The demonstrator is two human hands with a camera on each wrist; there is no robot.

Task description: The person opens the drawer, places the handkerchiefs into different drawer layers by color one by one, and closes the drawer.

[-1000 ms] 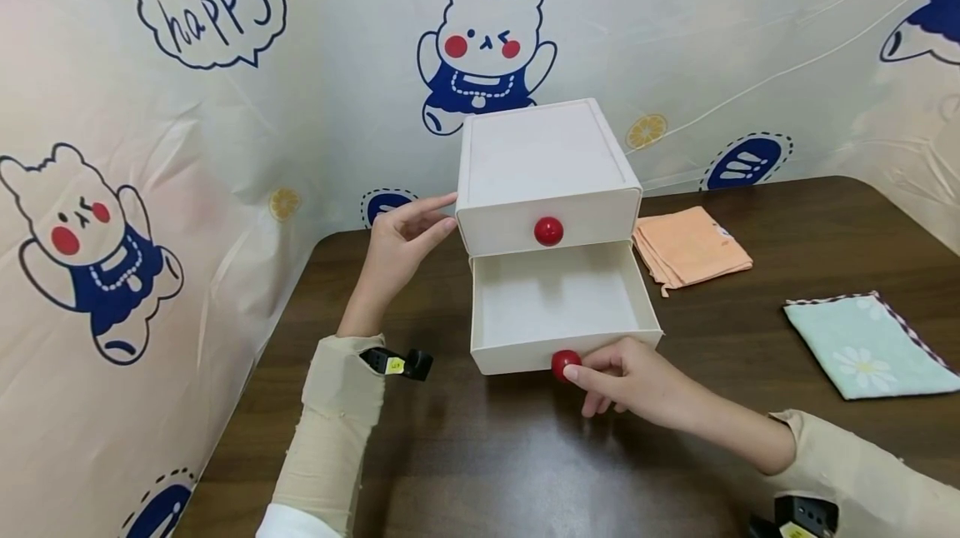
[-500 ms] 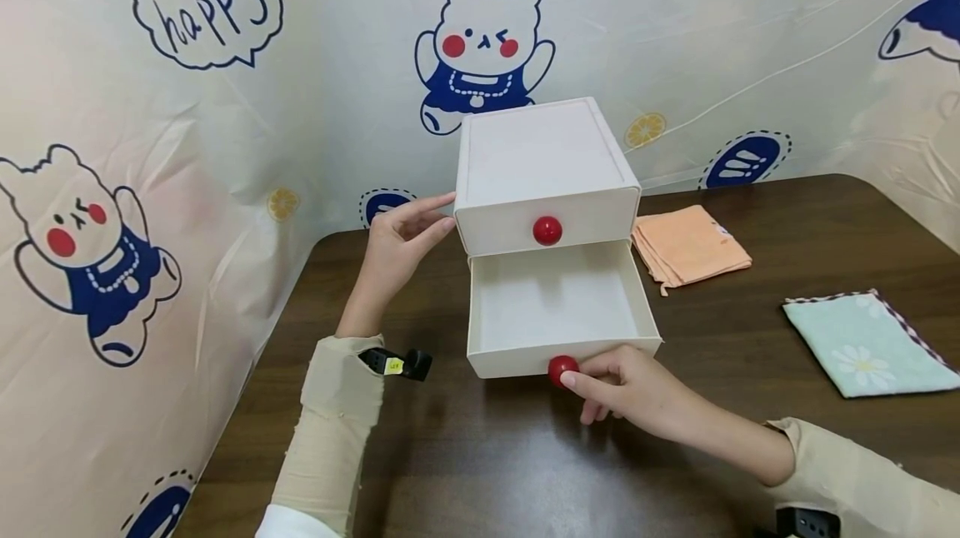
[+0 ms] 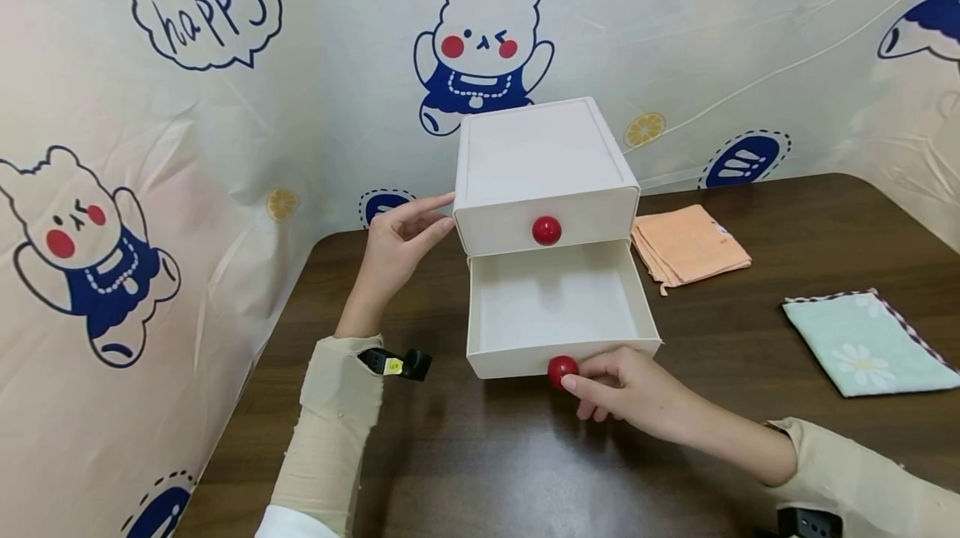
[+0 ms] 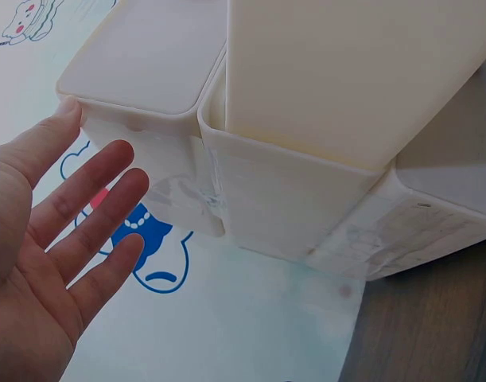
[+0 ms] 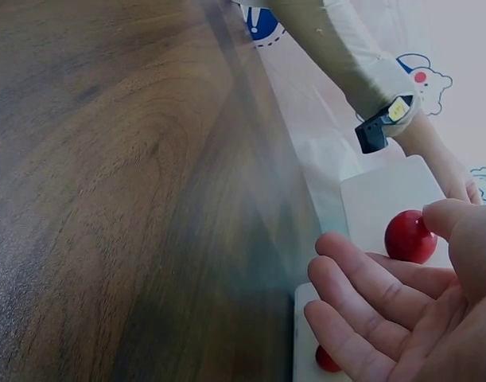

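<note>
A white two-drawer box [image 3: 540,146] stands on the table, its upper drawer front [image 3: 495,230] closed and bearing a red round knob [image 3: 547,231]. Below it, the lower drawer [image 3: 517,361] is pulled well out and its white inner floor shows. My right hand [image 3: 645,396] pinches the lower red knob [image 5: 410,236] between thumb and index finger; the other fingers extend loosely beneath. At the box's left side, my left hand [image 3: 397,246] rests its fingertips near the upper front corner. In the left wrist view its fingers [image 4: 99,191] are spread and fairly straight.
A folded peach cloth [image 3: 690,248] lies beside the box on the right. Farther right is a folded mint cloth [image 3: 866,346] with daisy print. The dark wooden table [image 3: 465,471] meets a printed curtain [image 3: 360,88] at its back and left.
The lower drawer has slid slightly farther out with my right hand on its knob, then stays nearly still over the last half second. My left hand has kept its place.
</note>
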